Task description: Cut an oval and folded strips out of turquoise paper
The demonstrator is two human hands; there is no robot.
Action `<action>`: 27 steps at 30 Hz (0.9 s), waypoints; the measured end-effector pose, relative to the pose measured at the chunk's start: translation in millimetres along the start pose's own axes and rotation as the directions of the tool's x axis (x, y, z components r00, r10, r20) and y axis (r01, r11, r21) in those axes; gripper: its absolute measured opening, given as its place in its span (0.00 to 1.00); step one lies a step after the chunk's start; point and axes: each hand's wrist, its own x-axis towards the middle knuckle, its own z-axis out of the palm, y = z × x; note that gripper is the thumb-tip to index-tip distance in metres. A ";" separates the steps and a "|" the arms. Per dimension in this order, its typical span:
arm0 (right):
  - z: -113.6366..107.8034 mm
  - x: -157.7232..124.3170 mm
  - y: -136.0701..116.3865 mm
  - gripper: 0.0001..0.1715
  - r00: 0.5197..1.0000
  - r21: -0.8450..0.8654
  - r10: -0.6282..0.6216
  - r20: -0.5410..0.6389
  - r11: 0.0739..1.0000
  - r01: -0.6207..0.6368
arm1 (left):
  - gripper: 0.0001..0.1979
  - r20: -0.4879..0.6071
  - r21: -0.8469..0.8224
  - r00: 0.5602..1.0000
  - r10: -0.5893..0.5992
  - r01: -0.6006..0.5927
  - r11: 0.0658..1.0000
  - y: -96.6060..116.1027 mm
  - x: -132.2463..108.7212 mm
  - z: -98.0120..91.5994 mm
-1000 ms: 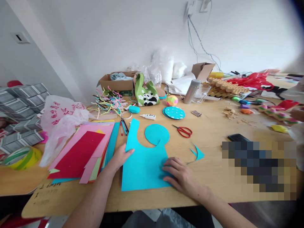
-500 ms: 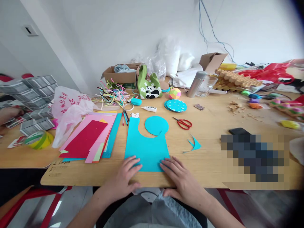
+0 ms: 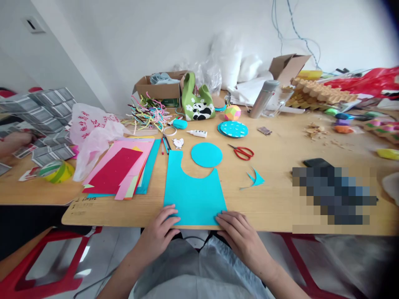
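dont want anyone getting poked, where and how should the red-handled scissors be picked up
Probably best by the red handles, coming in from the near right side with the right hand: the scissors lie flat, handles toward the right and nearer the person, with the blades pointing left and away.

The single camera looked from the person's head, forward and down over the lap (image 3: 187,270) and across the table (image 3: 271,203) to the white wall (image 3: 140,37) behind. The left hand (image 3: 162,226) and the right hand (image 3: 238,228) lay near it, low in its wide view.
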 end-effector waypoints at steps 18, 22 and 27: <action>-3.5 -1.0 5.7 0.17 0.997 0.145 0.080 -0.004 0.986 -0.079 | 0.08 -0.046 -0.160 0.999 -0.020 0.012 0.987 -4.5 -2.5 3.5; -11.8 12.6 20.5 0.19 0.974 0.183 0.197 -0.113 0.968 -0.175 | 0.09 -0.040 -0.198 0.999 -0.028 0.019 0.980 -5.7 -0.4 2.1; -8.9 21.3 31.0 0.19 0.924 0.186 0.338 -0.178 0.934 -0.306 | 0.07 -0.060 -0.200 0.996 -0.065 0.052 0.979 -4.8 0.3 1.3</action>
